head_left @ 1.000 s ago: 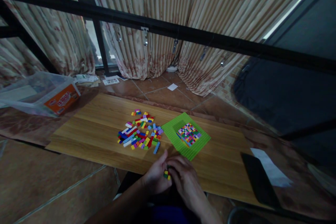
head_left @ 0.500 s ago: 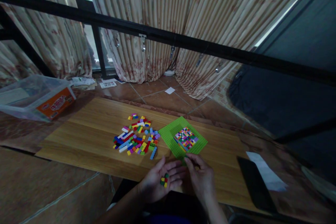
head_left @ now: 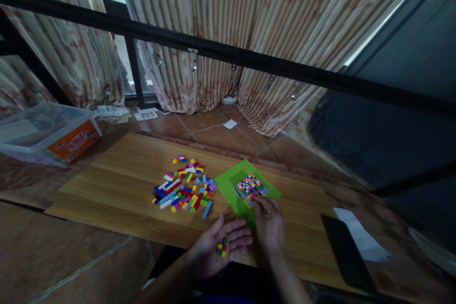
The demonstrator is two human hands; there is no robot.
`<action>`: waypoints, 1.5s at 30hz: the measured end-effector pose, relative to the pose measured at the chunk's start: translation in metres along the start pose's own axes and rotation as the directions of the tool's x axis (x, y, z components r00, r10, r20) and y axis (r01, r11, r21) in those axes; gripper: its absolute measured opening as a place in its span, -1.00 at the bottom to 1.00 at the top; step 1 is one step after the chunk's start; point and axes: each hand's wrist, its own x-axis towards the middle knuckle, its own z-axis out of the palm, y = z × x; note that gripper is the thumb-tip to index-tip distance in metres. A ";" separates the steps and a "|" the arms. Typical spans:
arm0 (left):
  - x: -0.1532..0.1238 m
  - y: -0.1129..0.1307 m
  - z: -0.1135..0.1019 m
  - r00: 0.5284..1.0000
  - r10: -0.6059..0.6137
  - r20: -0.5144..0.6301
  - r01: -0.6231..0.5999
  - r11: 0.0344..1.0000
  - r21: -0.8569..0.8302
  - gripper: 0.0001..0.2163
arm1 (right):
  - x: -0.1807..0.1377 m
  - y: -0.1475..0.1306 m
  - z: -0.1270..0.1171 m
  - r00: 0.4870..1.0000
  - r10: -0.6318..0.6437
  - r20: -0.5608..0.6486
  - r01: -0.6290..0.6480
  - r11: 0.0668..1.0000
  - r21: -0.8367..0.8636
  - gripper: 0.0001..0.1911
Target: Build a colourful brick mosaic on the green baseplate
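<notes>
My left hand point(head_left: 206, 252) is palm up over the near edge of the table, fingers stretched out. A few small toy bricks point(head_left: 223, 248), red, yellow and green, rest in its palm. To its right, my right hand point(head_left: 270, 222) reaches over a green studded baseplate point(head_left: 228, 174). Its thumb and fingers are pinched together at the near edge of a multicoloured block of bricks point(head_left: 249, 186) built on that plate. What lies between those fingertips is hidden. Left of the plate spreads a loose pile of mixed toy bricks point(head_left: 185, 190).
The wooden table point(head_left: 107, 180) carries a dark flat object point(head_left: 347, 249) and a white paper point(head_left: 361, 235) at its right end. A clear plastic bin point(head_left: 46, 133) with an orange label stands at the left. A black rail point(head_left: 221, 47) crosses before the curtains.
My right hand has moved forward, from the baseplate's near corner to the brick block, its fingers still pinched. The left hand keeps the bricks in its palm, almost unmoved.
</notes>
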 end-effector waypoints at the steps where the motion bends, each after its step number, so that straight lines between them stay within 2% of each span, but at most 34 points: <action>1: 0.000 0.000 0.000 1.000 -0.001 0.002 0.001 1.000 -0.002 -0.46 | 0.001 0.000 0.001 1.000 0.005 -0.001 -0.005 1.000 -0.003 -0.70; 9: 0.000 0.000 -0.001 1.000 -0.005 0.019 0.005 1.000 -0.005 -0.47 | 0.000 0.006 0.004 0.999 0.030 -0.037 -0.028 0.999 0.033 -0.74; 14: 0.000 -0.001 0.000 1.000 -0.002 -0.002 0.002 1.000 -0.011 -0.47 | -0.006 0.010 0.003 0.998 -0.014 -0.060 0.017 0.998 0.060 -0.73; 23: 0.001 0.000 -0.003 1.000 -0.024 0.019 0.024 1.000 -0.003 -0.48 | -0.013 0.014 0.005 0.990 -0.132 -0.056 0.127 0.989 -0.080 -0.66; 31: 0.002 -0.001 -0.003 1.000 -0.007 0.029 0.007 1.000 0.003 -0.47 | -0.017 0.019 0.009 0.979 -0.191 -0.066 0.184 0.977 -0.107 -0.65; 38: 0.001 0.000 -0.001 1.000 -0.007 0.015 0.006 1.000 0.014 -0.48 | -0.013 0.019 0.007 0.982 -0.185 -0.028 0.181 0.978 -0.107 -0.63; 42: 0.000 0.001 0.000 0.999 0.011 0.030 -0.011 1.000 0.015 -0.48 | -0.010 0.008 -0.003 0.989 -0.149 -0.020 0.146 0.986 -0.082 -0.65; 45: 0.000 0.001 0.000 0.999 0.018 0.033 -0.018 1.000 -0.007 -0.47 | -0.020 -0.006 -0.011 0.995 -0.094 -0.043 0.094 0.995 -0.016 -0.67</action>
